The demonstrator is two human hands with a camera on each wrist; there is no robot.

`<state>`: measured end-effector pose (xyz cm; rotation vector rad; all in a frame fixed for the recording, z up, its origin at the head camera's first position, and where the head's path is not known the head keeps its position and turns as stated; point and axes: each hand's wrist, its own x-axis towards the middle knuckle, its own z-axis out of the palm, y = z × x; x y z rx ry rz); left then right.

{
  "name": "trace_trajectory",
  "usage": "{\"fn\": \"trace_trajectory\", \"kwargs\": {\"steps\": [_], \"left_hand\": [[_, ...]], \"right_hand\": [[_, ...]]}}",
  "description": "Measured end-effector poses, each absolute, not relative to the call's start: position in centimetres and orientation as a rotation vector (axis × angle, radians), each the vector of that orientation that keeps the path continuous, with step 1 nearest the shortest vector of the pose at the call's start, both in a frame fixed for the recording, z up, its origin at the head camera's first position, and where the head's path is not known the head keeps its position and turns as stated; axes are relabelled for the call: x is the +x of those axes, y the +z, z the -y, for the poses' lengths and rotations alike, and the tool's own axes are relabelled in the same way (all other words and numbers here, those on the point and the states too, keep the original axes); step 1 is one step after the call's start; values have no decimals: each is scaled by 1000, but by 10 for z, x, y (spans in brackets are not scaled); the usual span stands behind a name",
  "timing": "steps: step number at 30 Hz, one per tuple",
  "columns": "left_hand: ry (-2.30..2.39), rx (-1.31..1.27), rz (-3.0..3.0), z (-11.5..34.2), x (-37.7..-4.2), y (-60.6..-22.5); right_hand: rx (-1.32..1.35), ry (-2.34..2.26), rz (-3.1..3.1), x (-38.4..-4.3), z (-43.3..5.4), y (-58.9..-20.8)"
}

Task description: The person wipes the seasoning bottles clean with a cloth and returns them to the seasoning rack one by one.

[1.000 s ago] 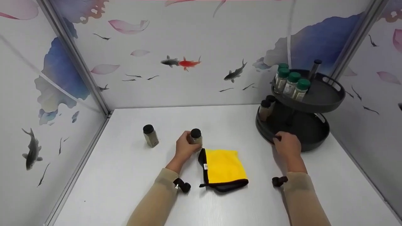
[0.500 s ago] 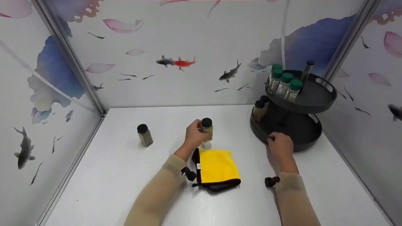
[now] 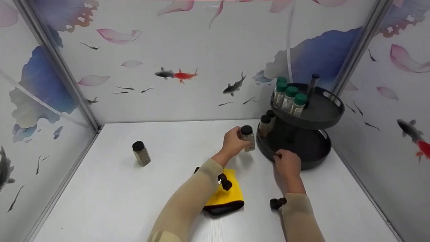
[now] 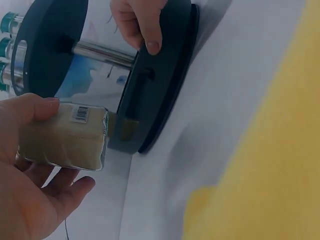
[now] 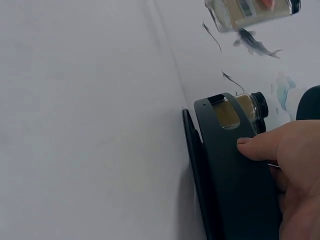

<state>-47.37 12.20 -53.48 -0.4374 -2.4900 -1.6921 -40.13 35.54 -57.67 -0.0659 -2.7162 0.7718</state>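
Note:
My left hand holds a spice jar with a black cap and tan contents, upright above the table just left of a black two-tier rack. In the left wrist view, thumb and fingers wrap the glass jar, and a barcode label shows. At the front of the rack's lower tray, my right hand pinches the rim. The right wrist view shows the thumb pressed on the outside of that tray's wall; the other fingers are partly hidden behind it.
Two black-capped jars stand in the lower tray's left side. Several green-capped jars fill the left of the upper tray. Another black-capped jar stands at the table's left. A yellow cloth lies under my left forearm.
My left hand has lifted the jar and carried it right, from beside the cloth to near the rack. My right hand stays on the tray rim. The head view has shifted rightward.

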Motion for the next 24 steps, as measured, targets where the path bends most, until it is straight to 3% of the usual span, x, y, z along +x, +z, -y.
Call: {"fn": "trace_trajectory", "kwargs": {"steps": [14, 24], "left_hand": [[-1674, -474, 2496, -204, -505, -532], [-1264, -566, 2626, -226, -516, -546]], "right_hand": [[-104, 779, 2682, -398, -354, -577], [-97, 771, 2645, -402, -352, -577]]}}
